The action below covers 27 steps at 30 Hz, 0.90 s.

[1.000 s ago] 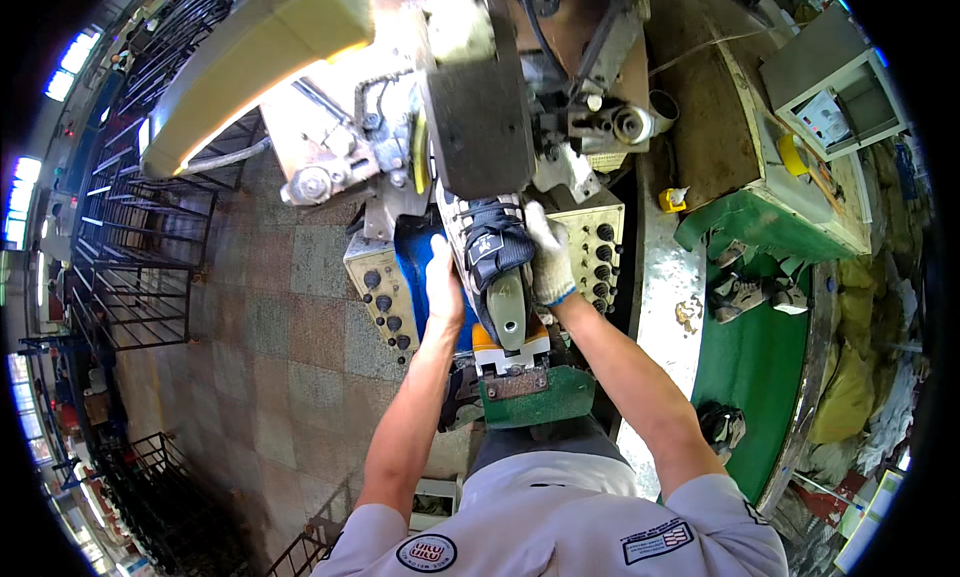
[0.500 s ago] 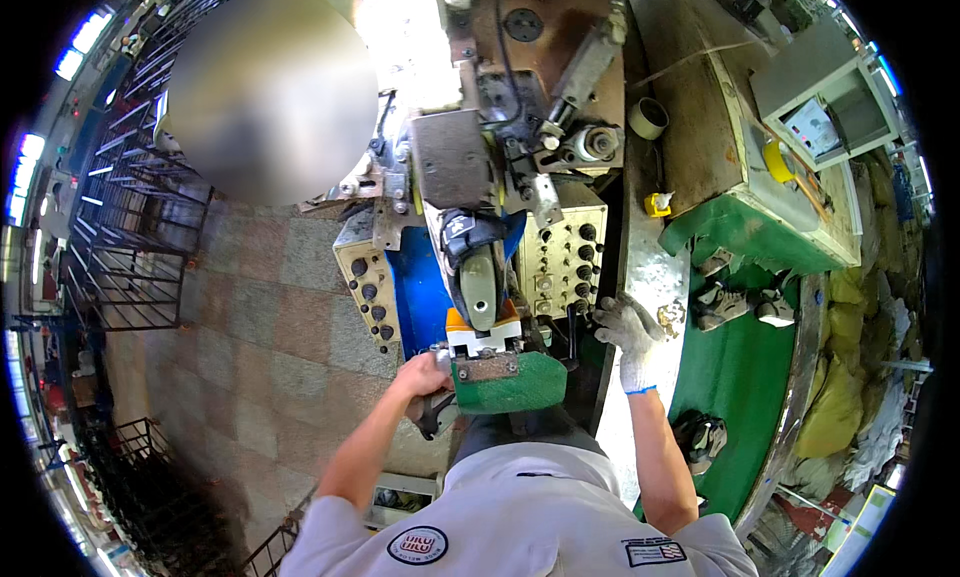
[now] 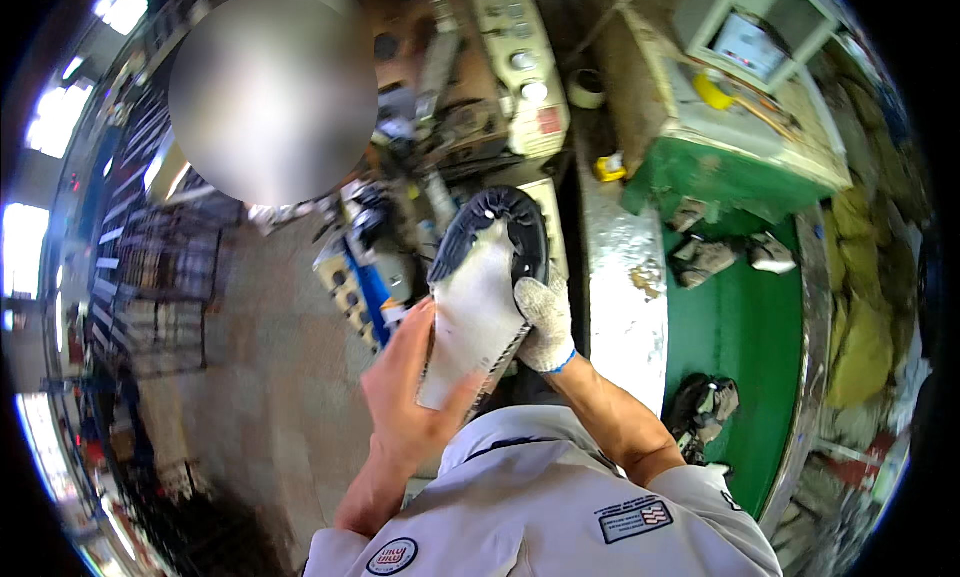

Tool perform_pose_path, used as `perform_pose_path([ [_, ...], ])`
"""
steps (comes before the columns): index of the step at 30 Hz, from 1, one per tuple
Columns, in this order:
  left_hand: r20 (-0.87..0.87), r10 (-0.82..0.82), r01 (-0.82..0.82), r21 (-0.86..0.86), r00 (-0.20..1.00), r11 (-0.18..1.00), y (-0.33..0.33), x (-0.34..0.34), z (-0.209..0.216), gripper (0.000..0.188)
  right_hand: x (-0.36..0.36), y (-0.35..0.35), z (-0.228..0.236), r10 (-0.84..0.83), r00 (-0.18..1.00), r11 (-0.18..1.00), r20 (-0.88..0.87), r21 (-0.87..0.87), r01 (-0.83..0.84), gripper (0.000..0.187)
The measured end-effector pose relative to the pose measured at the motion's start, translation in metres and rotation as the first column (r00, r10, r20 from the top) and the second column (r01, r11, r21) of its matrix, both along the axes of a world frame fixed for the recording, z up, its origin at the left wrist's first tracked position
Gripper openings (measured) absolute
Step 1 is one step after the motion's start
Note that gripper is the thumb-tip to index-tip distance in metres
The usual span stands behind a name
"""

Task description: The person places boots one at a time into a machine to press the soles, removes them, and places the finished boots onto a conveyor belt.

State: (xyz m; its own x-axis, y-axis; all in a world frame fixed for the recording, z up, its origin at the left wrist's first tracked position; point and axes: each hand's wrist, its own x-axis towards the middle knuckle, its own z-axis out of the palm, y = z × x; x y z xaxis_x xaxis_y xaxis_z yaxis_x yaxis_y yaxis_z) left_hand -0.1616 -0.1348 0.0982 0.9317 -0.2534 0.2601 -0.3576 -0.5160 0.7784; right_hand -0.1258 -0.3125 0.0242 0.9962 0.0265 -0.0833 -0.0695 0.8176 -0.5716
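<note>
A black shoe upper on a last (image 3: 475,307) is in both my hands, its pale underside facing up. The black material is gathered in pleats round its toe, which points away from me. My bare left hand (image 3: 408,382) grips the left side and heel end, with fingers spread along the edge. My right hand (image 3: 545,325), in a whitish knitted glove with a blue cuff, is closed on the right side near the toe. The right fingertips are partly hidden beneath the shoe. Just beyond stands the machine (image 3: 455,127), with a blue part (image 3: 367,295) to the shoe's left.
At the right, a metal ledge (image 3: 625,307) runs beside a green trough (image 3: 755,347) holding several shoes (image 3: 705,262). A worn bench (image 3: 690,117) carries a tape roll (image 3: 587,89) and an open box (image 3: 755,42). Dark metal racks (image 3: 165,287) stand left. One area is blurred out.
The shoe has left the machine and is now between my hands, sole side up. My left hand has come off the machine's front; my gloved right hand has moved left onto the shoe.
</note>
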Motion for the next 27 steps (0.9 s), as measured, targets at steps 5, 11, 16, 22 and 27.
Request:
perform_pose_path([
  [5, -0.448, -0.379, -0.03, -0.677, 0.809, 0.735, -0.078, 0.061, -0.055, 0.059, -0.03, -0.084, -0.016, -0.067, 0.997, 0.997, -0.032, -0.045, 0.066, 0.072],
  [11, -0.63, -0.495, 0.054, -0.585, 0.598, 0.809, -0.192, 0.037, -0.093, 0.049, -0.094, -0.178, -0.032, -0.32, 0.942, 0.934, -0.096, -0.196, 0.298, 0.068],
  [16, -0.276, -0.083, 0.131, 0.162, 0.958, 0.978, -0.194, 0.03, -0.084, 0.037, -0.194, -0.295, -0.104, -0.539, 0.813, 0.524, -0.221, -0.844, 0.118, 0.047],
  [22, 0.615, 0.314, -0.531, 0.206, 0.724, 0.822, -0.058, 0.074, -0.03, 0.05, -0.351, -0.472, -0.116, -0.717, 0.146, 0.572, -0.682, -0.695, -0.436, 0.064],
  [27, -0.1, 0.788, -0.694, 0.416, 0.607, 0.588, 0.095, 0.151, -0.141, 0.058, -0.372, -0.574, -0.216, -0.699, 0.062, 0.321, -0.712, -0.391, -0.863, 0.089],
])
